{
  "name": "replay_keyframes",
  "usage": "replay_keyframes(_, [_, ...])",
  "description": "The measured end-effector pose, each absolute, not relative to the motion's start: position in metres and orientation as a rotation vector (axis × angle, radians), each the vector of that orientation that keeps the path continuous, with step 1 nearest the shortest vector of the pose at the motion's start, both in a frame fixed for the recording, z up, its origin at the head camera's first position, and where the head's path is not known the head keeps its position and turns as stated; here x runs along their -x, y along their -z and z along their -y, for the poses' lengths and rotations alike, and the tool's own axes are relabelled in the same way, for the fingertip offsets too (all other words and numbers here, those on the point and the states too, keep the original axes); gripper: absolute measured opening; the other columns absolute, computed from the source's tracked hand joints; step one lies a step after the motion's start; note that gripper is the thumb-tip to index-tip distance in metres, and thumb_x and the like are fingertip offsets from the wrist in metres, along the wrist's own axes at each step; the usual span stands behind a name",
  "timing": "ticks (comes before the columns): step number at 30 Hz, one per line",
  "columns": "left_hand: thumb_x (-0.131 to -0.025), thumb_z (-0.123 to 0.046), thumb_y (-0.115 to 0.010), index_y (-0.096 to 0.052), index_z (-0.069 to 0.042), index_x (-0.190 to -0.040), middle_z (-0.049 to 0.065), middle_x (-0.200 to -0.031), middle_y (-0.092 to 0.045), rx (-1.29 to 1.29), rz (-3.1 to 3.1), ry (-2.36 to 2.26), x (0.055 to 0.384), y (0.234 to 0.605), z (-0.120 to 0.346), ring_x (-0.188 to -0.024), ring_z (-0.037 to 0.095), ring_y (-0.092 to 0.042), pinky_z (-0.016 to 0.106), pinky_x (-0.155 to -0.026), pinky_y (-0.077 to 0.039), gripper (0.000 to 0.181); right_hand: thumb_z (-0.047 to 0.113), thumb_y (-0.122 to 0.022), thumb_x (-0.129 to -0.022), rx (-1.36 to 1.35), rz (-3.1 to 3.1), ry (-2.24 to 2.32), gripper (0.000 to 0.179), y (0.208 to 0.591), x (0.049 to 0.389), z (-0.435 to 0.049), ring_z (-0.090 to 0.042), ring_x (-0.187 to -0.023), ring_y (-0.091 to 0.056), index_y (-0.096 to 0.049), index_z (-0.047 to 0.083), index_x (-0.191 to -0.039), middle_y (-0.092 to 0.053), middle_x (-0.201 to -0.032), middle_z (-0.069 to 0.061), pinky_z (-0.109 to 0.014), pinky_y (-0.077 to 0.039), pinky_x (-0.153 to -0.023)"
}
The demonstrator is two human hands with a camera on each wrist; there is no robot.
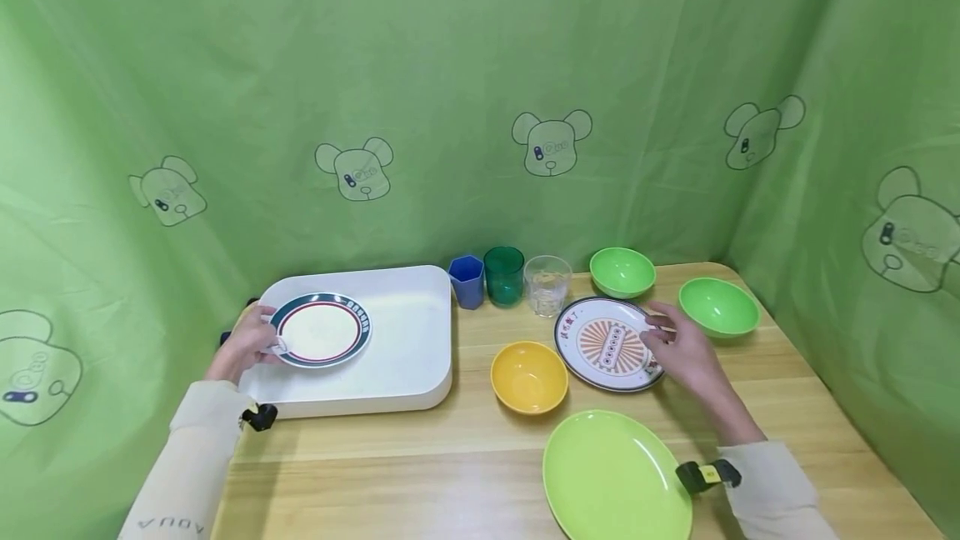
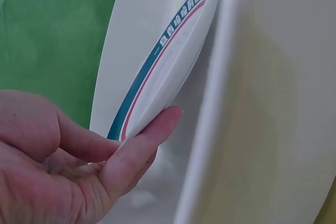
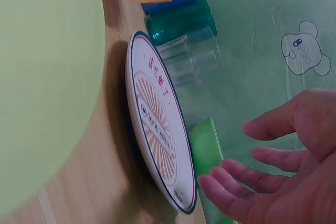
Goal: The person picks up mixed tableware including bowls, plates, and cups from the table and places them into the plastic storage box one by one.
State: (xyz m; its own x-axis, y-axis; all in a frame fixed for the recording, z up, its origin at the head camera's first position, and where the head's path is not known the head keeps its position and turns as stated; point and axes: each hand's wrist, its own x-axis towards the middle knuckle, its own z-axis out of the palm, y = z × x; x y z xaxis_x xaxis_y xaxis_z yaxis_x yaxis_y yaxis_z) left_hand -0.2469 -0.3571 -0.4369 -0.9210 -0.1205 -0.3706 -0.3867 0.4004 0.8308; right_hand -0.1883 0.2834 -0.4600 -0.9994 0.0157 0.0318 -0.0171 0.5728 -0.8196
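Observation:
My left hand (image 1: 251, 338) pinches the near-left rim of a white plate with a teal border and red ring (image 1: 321, 330). In the left wrist view the thumb lies on top and the fingers (image 2: 157, 129) pass beneath. This plate is over the white tray (image 1: 412, 340); whether its far edge touches the tray cannot be told. My right hand (image 1: 684, 352), fingers loosely bent and holding nothing, hovers at the right edge of a white plate with an orange sunburst (image 1: 592, 348). The right wrist view shows its fingertips (image 3: 206, 182) close to that plate's rim.
Blue (image 1: 468, 282), dark green (image 1: 504, 276) and clear cups (image 1: 547, 286) line the back. Two green bowls, one behind (image 1: 622, 272) and one right (image 1: 718, 307), flank the sunburst plate. A yellow bowl (image 1: 529, 377) and large lime plate (image 1: 615, 477) are nearer. Green curtains (image 1: 450, 65) surround the table.

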Motion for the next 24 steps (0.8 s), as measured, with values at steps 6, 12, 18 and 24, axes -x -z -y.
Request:
replay_keyframes(6, [-0.082, 0.017, -0.035, -0.009, 0.014, -0.155, 0.038, -0.121, -0.041, 0.495, -2.410, -1.459, 0.251, 0.440, 0.358, -0.066, 0.020, -0.062, 0.032, -0.059, -0.061, 0.077, 0.004, -0.059, -0.098, 0.037, 2.780, -1.341, 0.062, 0.463, 0.191, -0.290, -0.055, -0.125, -0.052, -0.034, -0.009, -0.152, -0.049, -0.139, -0.039, -0.061, -0.048, -0.102])
replay_keyframes(12, [-0.087, 0.013, -0.036, -0.007, 0.015, -0.154, 0.041, -0.129, -0.038, 0.488, -2.445, -1.376, 0.253, 0.439, 0.358, -0.072, 0.021, -0.061, 0.031, -0.062, -0.060, 0.074, 0.005, -0.059, -0.097, 0.080, 2.827, -1.260, 0.061, 0.466, 0.192, -0.293, -0.057, -0.124, -0.050, -0.036, -0.009, -0.151, -0.046, -0.139, -0.041, -0.065, -0.045, -0.102])
replay_keyframes(18, [-0.086, 0.012, -0.037, -0.006, 0.017, -0.154, 0.044, -0.137, -0.032, 0.476, -2.447, -1.313, 0.253, 0.437, 0.358, -0.079, 0.026, -0.060, 0.033, -0.066, -0.060, 0.075, 0.009, -0.059, -0.096, 0.116, 2.883, -1.162, 0.062, 0.472, 0.192, -0.298, -0.059, -0.124, -0.049, -0.036, -0.011, -0.150, -0.044, -0.142, -0.041, -0.068, -0.043, -0.102])
replay_keyframes(24, [-0.088, 0.012, -0.036, -0.001, 0.018, -0.154, 0.046, -0.142, -0.027, 0.453, -2.429, -1.280, 0.251, 0.436, 0.358, -0.081, 0.027, -0.059, 0.033, -0.070, -0.059, 0.075, 0.009, -0.060, -0.097, 0.131, 2.923, -1.148, 0.064, 0.474, 0.193, -0.299, -0.058, -0.126, -0.047, -0.034, -0.011, -0.151, -0.041, -0.144, -0.041, -0.068, -0.042, -0.103])
